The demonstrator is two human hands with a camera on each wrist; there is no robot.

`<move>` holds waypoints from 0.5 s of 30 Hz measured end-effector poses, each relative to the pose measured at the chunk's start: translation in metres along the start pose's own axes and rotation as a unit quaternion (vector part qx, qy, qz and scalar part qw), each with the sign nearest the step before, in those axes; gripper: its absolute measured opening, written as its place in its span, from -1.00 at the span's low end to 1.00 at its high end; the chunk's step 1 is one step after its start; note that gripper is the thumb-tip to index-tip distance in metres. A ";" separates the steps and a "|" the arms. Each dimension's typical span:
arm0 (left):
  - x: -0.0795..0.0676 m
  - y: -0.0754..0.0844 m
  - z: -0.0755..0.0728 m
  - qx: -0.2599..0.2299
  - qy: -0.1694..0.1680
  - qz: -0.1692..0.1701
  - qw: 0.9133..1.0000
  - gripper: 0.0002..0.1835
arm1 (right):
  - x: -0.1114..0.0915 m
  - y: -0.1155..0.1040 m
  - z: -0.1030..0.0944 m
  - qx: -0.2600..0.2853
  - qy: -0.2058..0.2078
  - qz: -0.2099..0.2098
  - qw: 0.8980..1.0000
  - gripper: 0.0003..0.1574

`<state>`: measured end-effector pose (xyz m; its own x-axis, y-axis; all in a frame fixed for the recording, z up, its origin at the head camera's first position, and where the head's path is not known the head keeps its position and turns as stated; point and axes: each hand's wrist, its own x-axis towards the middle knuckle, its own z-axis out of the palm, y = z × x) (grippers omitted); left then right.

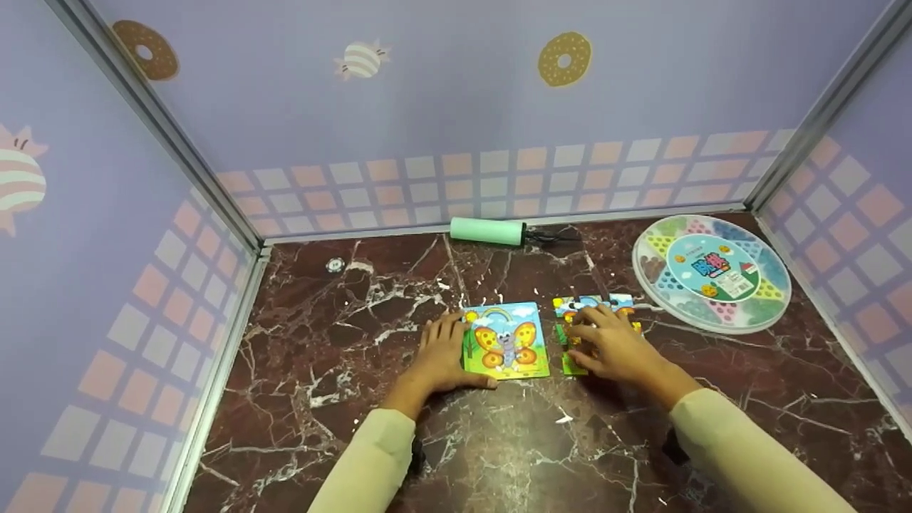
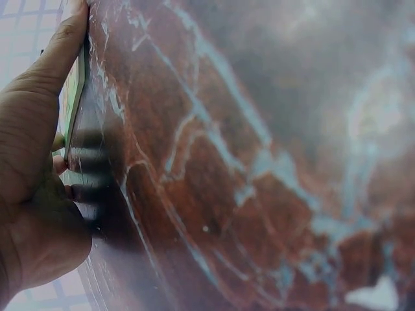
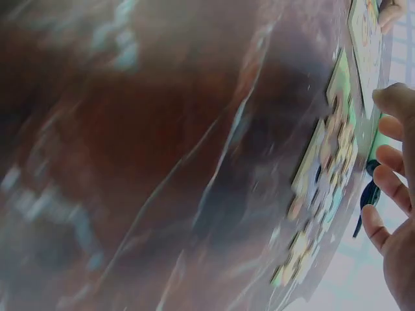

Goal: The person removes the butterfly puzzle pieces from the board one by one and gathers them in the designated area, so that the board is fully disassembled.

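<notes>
A square butterfly puzzle picture (image 1: 507, 338) lies flat on the dark marbled table. My left hand (image 1: 442, 354) rests against it, fingers along its left edge and thumb by the lower edge; the left wrist view shows the thumb (image 2: 55, 61) beside the board's thin side. To the right lie several interlocking puzzle pieces (image 1: 570, 305), partly hidden under my right hand (image 1: 616, 347). In the right wrist view the fingers of that hand are spread and loosely bent, apart from the pieces (image 3: 324, 162), with nothing held.
A round transparent game box (image 1: 659, 285) with coloured contents sits at the right back. By the back wall lies a mint-green cylinder (image 1: 486, 231) with a black end and cord. A small round disc (image 1: 335, 265) lies at the left back. Patterned walls (image 1: 456, 107) enclose the table.
</notes>
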<state>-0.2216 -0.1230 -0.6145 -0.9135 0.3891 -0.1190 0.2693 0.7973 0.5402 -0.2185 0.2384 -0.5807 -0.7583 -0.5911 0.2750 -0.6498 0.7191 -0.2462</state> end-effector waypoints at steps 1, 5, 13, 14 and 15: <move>0.000 0.000 0.000 0.000 0.000 0.001 1.000 0.38 | 0.003 -0.002 0.002 0.001 -0.006 0.002 1.000 -0.64; -0.004 0.006 -0.005 0.005 0.003 0.003 1.000 0.35 | 0.016 -0.012 0.011 0.002 -0.027 0.000 1.000 -0.56; -0.006 0.011 -0.008 0.014 -0.002 -0.001 1.000 0.31 | 0.034 -0.031 0.028 0.018 -0.048 -0.022 0.998 -0.58; -0.006 0.011 -0.008 0.015 -0.004 -0.003 1.000 0.31 | 0.035 -0.033 0.030 0.021 -0.049 -0.026 0.998 -0.58; -0.006 0.011 -0.008 0.016 -0.004 -0.004 1.000 0.31 | 0.036 -0.035 0.031 0.023 -0.051 -0.028 0.998 -0.59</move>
<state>-0.2156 -0.1200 -0.6009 -0.9131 0.3866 -0.1299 0.2719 0.8145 0.5125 -0.2248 0.1806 -0.5909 -0.7209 -0.6655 0.1932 -0.6908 0.6682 -0.2762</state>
